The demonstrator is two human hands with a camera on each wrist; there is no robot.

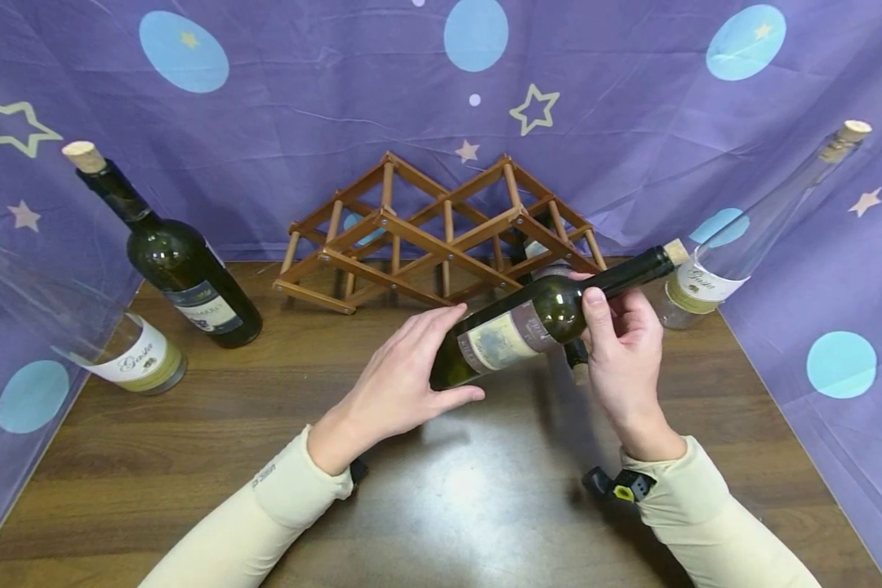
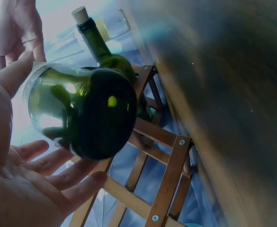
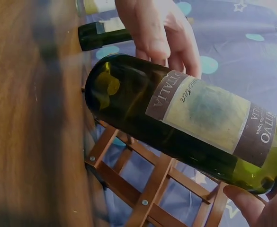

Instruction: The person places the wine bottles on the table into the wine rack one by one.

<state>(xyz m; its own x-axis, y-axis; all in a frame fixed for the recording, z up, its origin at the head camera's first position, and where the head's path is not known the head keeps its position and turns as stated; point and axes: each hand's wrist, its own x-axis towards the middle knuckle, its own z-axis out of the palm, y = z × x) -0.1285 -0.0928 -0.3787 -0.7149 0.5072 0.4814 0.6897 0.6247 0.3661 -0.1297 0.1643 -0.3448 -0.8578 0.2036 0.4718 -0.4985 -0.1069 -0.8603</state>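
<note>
My right hand grips a dark green wine bottle by its neck and shoulder, thumb on the near side. The bottle is raised and tilted, its corked neck pointing up to the right and its cream and brown label showing. Around its base is my left hand, with thumb and fingers spread apart; in the left wrist view the fingers are loosely extended beside the glass. Behind the bottle stands a wooden lattice wine rack. Another corked dark bottle lies in its right side, neck toward me, partly hidden.
At left, a corked dark wine bottle stands near a clear bottle with a white and gold label. A corked clear bottle stands at right. A purple patterned cloth encloses the back and sides of the wooden table.
</note>
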